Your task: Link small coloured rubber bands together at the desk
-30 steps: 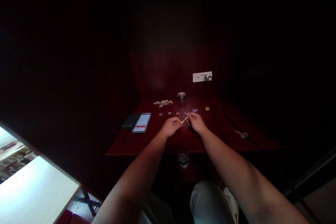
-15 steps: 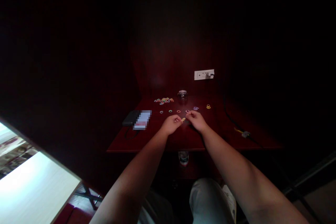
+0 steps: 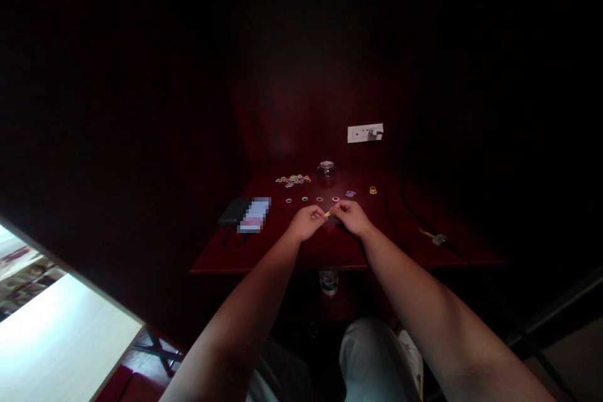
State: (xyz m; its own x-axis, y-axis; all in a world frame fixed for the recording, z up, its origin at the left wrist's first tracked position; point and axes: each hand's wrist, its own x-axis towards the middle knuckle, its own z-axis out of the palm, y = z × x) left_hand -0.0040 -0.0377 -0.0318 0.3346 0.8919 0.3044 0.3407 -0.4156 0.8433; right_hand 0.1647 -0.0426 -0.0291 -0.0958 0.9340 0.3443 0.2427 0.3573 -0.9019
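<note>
Between my hands is a small yellow band point(image 3: 328, 214), pinched by the fingertips of my left hand point(image 3: 308, 222) and also by those of my right hand point(image 3: 349, 216). Just beyond them, a row on the dark red table holds a bluish ring point(image 3: 289, 201), a green ring point(image 3: 304, 199), a red ring point(image 3: 320, 200) and a pink ring point(image 3: 335, 199). Farther right lie purple bands point(image 3: 350, 193) and yellow bands point(image 3: 372, 190). A pile of mixed coloured bands point(image 3: 293, 181) sits at the back left.
A clear jar point(image 3: 326, 171) stands at the back of the table point(image 3: 277, 257). On the left are a black case point(image 3: 233, 211) and a pixelated phone-like object point(image 3: 255, 215). A cable with a plug point(image 3: 440, 240) lies right. A wall socket point(image 3: 365, 133) is behind.
My right hand has moved slightly left, closer to my left hand, and its fingertips now meet the yellow band. The whole view has shifted a little.
</note>
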